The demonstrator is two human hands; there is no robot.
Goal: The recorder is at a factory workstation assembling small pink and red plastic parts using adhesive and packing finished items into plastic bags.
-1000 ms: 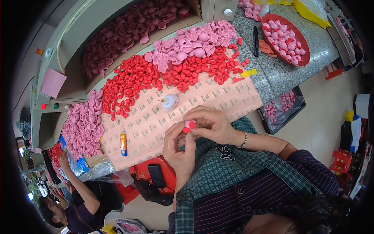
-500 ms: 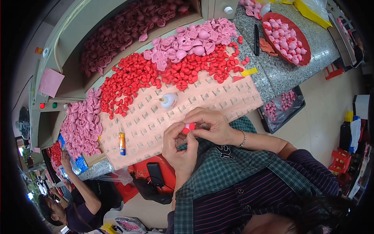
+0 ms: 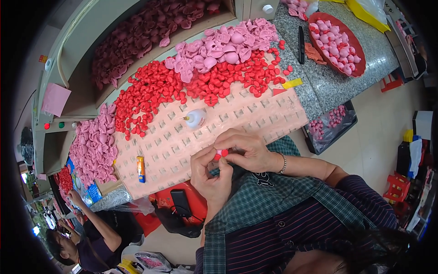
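Between both hands, above the near edge of the work board, is a small pink piece with red ends [image 3: 221, 154]. My left hand [image 3: 210, 173] pinches it from the left, thumb and forefinger bent round it. Fingertips of my right hand [image 3: 250, 150] grip its right side, covering part of it. Beyond the hands, a white squeeze bottle with a thin tip [image 3: 196, 119] lies tilted on the pale pink slotted board [image 3: 175, 150]. Heaps of small red pieces [image 3: 212, 84] spread along the board's far side, with pink cupped pieces [image 3: 228, 45] behind them.
More pink pieces [image 3: 93, 148] lie at the left, near an orange and blue tube [image 3: 141, 170]. A red bowl [image 3: 361, 55] of pink pieces and a black stick-like tool [image 3: 301, 44] rest on the granite counter. A co-worker [image 3: 100, 233] works at far left.
Both hands keep hold of the small piece, which has turned slightly between the fingers. The co-worker's hand has shifted a little. The whole view has moved slightly.
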